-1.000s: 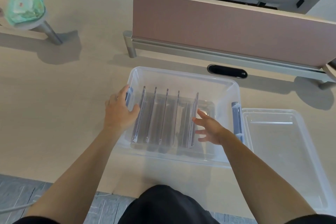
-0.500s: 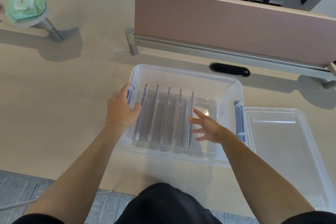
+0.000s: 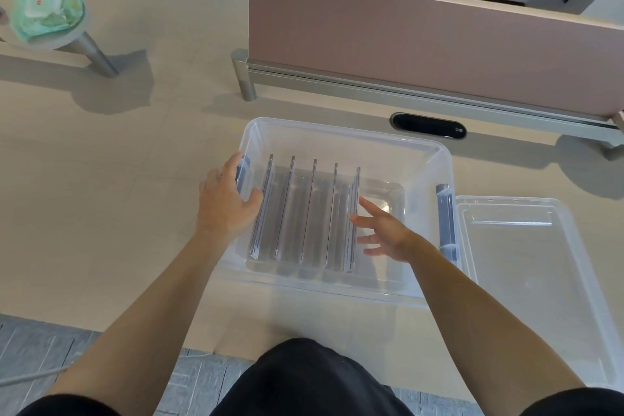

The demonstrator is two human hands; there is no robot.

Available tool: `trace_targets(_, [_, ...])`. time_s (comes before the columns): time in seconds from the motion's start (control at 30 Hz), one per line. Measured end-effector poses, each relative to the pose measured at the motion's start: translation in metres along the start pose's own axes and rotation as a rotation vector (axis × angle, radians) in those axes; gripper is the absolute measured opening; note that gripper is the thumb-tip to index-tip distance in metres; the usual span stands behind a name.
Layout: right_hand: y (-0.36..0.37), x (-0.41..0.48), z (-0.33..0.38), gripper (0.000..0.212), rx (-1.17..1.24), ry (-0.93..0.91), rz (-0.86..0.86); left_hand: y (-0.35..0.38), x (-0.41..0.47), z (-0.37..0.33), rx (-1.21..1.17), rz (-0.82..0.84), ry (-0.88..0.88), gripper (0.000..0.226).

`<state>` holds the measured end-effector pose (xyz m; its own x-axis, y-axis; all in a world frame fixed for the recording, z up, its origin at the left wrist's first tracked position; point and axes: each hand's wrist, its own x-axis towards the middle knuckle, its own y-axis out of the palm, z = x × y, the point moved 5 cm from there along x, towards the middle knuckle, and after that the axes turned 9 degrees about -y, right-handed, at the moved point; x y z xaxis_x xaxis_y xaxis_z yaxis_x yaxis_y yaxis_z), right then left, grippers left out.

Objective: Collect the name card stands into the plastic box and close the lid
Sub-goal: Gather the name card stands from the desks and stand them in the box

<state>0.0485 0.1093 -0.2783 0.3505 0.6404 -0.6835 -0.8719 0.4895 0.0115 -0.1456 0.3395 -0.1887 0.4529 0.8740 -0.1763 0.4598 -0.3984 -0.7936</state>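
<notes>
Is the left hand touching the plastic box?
Touching. The head view shows the left hand curled over the left rim of the plastic box, with fingers and thumb either side of its blue latch.

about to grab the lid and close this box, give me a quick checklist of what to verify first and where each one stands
1. Stands inside: the row of clear acrylic name card stands stands upright in the clear plastic box: ok.
2. Stands below the rim: cannot tell from this angle.
3. Lid at hand: the clear rectangular plastic lid lies flat on the beige table, right beside the box: ok.
4. Right hand free: fingers spread, holds nothing: ok.
5. Right hand out of the box: it is inside, next to the rightmost stand: not ok.
6. Box steadied: the left hand grips the box's left rim: ok.
</notes>
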Motion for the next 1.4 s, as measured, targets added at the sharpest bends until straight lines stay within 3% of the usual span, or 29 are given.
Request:
trace_targets(0.43, [0.003,-0.005,0.004,0.066,-0.014,0.016,-0.007,0.000,0.000,0.000,0.021,0.005,-0.004,0.065])
trace_targets(0.5, [0.005,-0.009,0.013,0.066,-0.165,-0.016,-0.038,0.001,0.001,0.003,-0.007,0.030,-0.034,0.066])
trace_targets(0.63, [0.005,-0.028,0.055,0.061,-0.807,-0.165,-0.170,-0.004,0.001,0.006,-0.124,0.127,-0.080,0.066])
trace_targets(0.77, [0.022,-0.063,0.111,0.036,-0.977,-0.302,-0.243,-0.021,-0.005,0.007,-0.189,0.120,-0.047,0.043])
trace_targets(0.87, [0.053,-0.081,0.149,0.029,-1.025,-0.449,-0.169,-0.041,-0.013,0.015,-0.256,0.111,-0.073,0.026])
trace_targets(1.1, [0.177,-0.090,0.215,0.024,-1.065,-0.802,0.176,-0.117,-0.059,0.074,-0.533,-0.112,-0.286,0.020])
trace_targets(1.2, [0.238,-0.095,0.219,0.018,-1.021,-0.911,0.355,-0.148,-0.097,0.098,-0.600,-0.214,-0.360,0.011])
trace_targets(1.4, [0.353,-0.105,0.208,0.013,-1.105,-1.044,0.571,-0.197,-0.176,0.165,-0.713,-0.429,-0.531,0.017])
